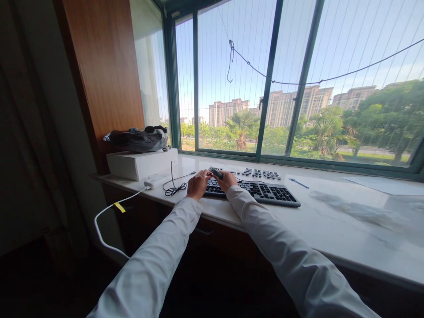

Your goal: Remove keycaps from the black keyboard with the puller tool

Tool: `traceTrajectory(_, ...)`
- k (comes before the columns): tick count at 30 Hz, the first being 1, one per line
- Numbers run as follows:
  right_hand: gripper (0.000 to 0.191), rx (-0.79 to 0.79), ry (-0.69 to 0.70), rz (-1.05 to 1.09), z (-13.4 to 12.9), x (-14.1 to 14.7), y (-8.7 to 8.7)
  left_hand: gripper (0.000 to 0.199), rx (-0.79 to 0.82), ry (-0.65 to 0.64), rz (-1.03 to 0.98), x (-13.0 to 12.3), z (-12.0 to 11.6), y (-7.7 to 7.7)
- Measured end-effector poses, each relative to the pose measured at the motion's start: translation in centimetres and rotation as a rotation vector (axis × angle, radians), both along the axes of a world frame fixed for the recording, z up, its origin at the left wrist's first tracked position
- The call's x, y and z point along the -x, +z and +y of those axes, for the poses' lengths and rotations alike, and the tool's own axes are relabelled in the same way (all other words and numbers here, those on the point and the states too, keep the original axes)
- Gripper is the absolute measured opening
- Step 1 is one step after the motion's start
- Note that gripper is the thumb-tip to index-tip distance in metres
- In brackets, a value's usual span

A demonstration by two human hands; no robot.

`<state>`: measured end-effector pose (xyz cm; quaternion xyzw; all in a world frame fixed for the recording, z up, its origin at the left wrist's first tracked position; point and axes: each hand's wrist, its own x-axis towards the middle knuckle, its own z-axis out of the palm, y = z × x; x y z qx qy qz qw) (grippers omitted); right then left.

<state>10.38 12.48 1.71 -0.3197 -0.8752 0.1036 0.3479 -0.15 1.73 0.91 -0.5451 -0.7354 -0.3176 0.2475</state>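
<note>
My right hand [228, 179] is closed around a short, dark, stick-shaped object [216, 172], whose exact kind I cannot make out. It is tilted up above a black keyboard [278, 192]. Beside its near side, my left hand [198, 184] has its fingers drawn together; what they pinch, if anything, is too small to tell. Both hands are over the keyboard's left half and hide part of it. Loose black keycaps [261, 173] lie in rows on the white sill just behind the keyboard.
Left of the keyboard are a coiled black cable [175, 190] and a white power strip [155, 180] with a white cord. A black plastic bag [139, 140] rests on a white box [142, 163]. To the right lie a blue pen [299, 183] and clear plastic bags [357, 210].
</note>
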Motion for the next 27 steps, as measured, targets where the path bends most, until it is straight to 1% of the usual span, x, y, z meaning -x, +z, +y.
traceTrajectory(6,0.033,-0.017,0.018,0.025,0.12,0.12,-0.09,0.022,-0.058,-0.017,-0.027,0.27,0.22,-0.24)
traceTrajectory(15,0.030,0.013,0.019,0.035,0.26,0.11,-0.14,0.025,-0.073,-0.085,-0.050,0.51,0.39,-0.30)
traceTrajectory(27,0.027,0.037,-0.003,0.006,-0.07,-0.05,0.07,0.022,-0.016,-0.041,-0.023,0.19,0.18,-0.18)
